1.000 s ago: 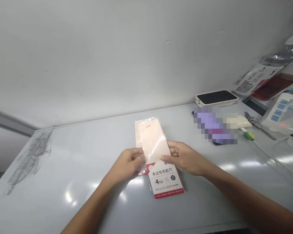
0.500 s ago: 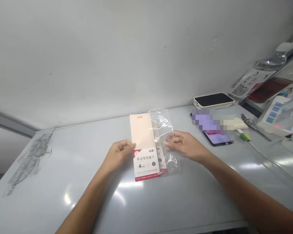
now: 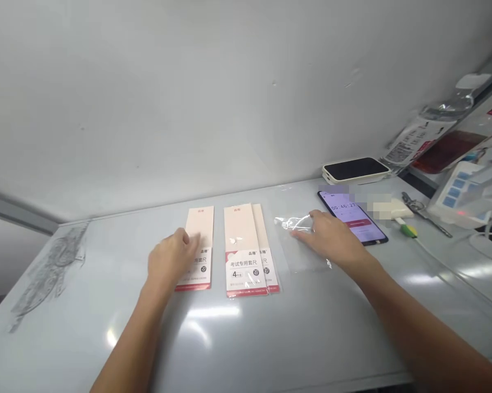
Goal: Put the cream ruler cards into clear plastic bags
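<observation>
My left hand (image 3: pixel 171 261) rests on a pink and white card with a red bottom strip (image 3: pixel 197 245) lying flat on the grey table. Its fingers are curled over the card's left side. Two more such cards (image 3: pixel 248 251) lie overlapped in the middle, touched by neither hand. My right hand (image 3: pixel 331 240) lies flat, fingers stretched, on a clear plastic sleeve (image 3: pixel 297 245) to the right of the cards.
A lit phone showing a timer (image 3: pixel 354 218) lies just right of my right hand. Behind it sits a dark-screened phone (image 3: pixel 354 169). Keys, a green-tipped object (image 3: pixel 407 229), packets and a white device (image 3: pixel 461 191) crowd the far right. Wall runs behind.
Both hands held the cards and sleeve up together; now they have spread apart and lowered. One card lies left, two in the middle, and the sleeve lies to the right.
</observation>
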`<action>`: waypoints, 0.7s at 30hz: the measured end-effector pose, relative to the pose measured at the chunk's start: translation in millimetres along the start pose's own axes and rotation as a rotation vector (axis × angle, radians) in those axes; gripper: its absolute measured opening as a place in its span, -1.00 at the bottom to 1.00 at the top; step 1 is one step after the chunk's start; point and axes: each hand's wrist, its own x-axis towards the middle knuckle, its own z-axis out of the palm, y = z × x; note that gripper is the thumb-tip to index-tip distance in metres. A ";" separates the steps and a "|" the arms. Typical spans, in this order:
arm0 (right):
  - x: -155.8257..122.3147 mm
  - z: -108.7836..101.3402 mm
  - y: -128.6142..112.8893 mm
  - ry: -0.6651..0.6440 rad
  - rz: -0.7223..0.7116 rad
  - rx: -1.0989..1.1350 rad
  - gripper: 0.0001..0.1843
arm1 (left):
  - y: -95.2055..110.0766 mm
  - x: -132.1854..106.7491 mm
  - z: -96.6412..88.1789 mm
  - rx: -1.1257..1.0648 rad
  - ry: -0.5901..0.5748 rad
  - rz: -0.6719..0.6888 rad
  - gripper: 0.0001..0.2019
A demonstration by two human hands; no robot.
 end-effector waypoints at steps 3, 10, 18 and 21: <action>-3.4 1.3 -4.6 0.045 -0.003 -0.115 -0.41 | 29.7 -17.3 12.8 -0.042 -0.030 0.204 -0.57; -23.3 -2.0 -20.1 0.297 -0.179 0.003 -0.55 | 52.9 -32.5 27.7 0.031 -0.085 0.333 -0.73; -47.9 13.8 -44.8 0.095 -0.240 0.448 -0.55 | 45.5 -35.0 35.7 -0.252 0.058 0.531 -0.76; -48.9 8.9 -47.8 -0.230 -0.195 0.731 -0.52 | 45.8 -39.6 40.2 -0.494 0.030 0.606 -0.73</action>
